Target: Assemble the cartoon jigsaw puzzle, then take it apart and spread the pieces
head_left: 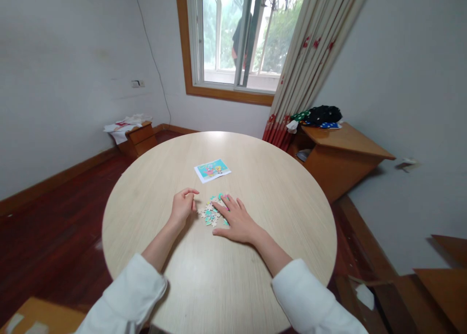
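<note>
Right hand [239, 219] lies flat, fingers spread, on the small heap of teal-and-white cardboard jigsaw pieces [208, 214] in the middle of the round pale wood-grain table [284, 193]. Left hand [182, 206], just left of the heap, curls thumb towards forefinger. Pinching a piece? Can't tell. The risk: a sliding palm could scatter or flip pieces. Pieces under that palm are hidden, and the printed blue picture card [212, 170] farther off is too small to read.

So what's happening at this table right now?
A person is at a round table. The right hand lies flat on a small pile of puzzle pieces; the left hand rests beside the pile, fingers curled. A picture card lies farther out, apart from the pieces.
</note>
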`<act>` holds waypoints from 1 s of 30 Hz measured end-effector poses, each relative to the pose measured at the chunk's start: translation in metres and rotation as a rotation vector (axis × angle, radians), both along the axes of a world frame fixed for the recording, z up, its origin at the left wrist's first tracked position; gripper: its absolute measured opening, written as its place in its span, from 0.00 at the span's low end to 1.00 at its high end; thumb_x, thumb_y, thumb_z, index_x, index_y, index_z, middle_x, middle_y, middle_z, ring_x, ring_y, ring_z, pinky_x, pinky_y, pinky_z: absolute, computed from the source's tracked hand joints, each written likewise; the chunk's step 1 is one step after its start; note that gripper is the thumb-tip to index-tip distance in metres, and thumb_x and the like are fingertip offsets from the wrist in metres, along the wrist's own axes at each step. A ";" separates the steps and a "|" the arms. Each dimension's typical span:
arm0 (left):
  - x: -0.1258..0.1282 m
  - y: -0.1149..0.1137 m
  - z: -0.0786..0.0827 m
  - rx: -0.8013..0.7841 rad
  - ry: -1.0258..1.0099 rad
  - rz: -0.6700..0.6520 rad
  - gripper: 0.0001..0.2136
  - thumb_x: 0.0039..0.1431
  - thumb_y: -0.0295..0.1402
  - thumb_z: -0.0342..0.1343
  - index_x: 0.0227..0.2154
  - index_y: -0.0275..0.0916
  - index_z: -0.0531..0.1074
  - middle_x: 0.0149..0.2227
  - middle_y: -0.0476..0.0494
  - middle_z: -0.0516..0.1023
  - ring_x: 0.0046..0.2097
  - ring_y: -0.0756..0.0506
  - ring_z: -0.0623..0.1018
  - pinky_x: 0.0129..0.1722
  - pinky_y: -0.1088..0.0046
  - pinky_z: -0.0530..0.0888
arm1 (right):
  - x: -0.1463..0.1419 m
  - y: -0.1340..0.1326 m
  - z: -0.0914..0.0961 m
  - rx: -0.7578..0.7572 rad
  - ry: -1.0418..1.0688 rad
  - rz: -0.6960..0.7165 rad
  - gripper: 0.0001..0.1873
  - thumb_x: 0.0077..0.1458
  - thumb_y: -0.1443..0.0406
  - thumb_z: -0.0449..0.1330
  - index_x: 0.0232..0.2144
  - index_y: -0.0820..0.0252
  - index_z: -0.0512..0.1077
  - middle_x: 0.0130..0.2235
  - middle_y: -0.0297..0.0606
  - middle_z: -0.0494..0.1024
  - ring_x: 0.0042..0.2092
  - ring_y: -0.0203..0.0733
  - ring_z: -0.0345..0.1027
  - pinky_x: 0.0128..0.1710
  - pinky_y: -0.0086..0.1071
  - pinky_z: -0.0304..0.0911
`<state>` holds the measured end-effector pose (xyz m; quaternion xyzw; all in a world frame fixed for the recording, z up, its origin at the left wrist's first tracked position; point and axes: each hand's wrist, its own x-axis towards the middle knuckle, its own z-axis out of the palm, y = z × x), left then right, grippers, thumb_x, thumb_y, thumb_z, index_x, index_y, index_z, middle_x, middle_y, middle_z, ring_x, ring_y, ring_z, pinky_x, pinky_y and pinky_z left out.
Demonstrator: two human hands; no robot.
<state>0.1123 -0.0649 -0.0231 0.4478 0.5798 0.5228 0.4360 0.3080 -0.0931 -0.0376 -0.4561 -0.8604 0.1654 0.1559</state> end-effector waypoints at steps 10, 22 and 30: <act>0.002 0.007 -0.018 0.146 0.249 -0.120 0.10 0.43 0.32 0.50 0.32 0.39 0.69 0.20 0.53 0.69 0.23 0.50 0.69 0.25 0.75 0.63 | -0.008 0.016 -0.016 0.232 0.095 -0.062 0.20 0.56 0.63 0.57 0.52 0.58 0.68 0.55 0.50 0.68 0.58 0.49 0.60 0.57 0.46 0.55; -0.004 0.002 -0.022 0.181 0.480 -0.307 0.15 0.43 0.29 0.54 0.38 0.38 0.71 0.27 0.50 0.72 0.27 0.49 0.70 0.30 0.73 0.66 | 0.006 0.023 -0.017 0.253 0.207 -0.114 0.10 0.55 0.71 0.56 0.37 0.58 0.75 0.42 0.43 0.77 0.46 0.43 0.69 0.47 0.37 0.63; -0.004 0.002 -0.025 0.197 0.419 -0.395 0.13 0.44 0.30 0.55 0.37 0.39 0.72 0.26 0.50 0.72 0.27 0.49 0.70 0.30 0.74 0.65 | 0.012 0.031 -0.023 0.260 0.273 -0.122 0.10 0.55 0.72 0.53 0.35 0.58 0.74 0.38 0.42 0.77 0.42 0.42 0.68 0.44 0.36 0.63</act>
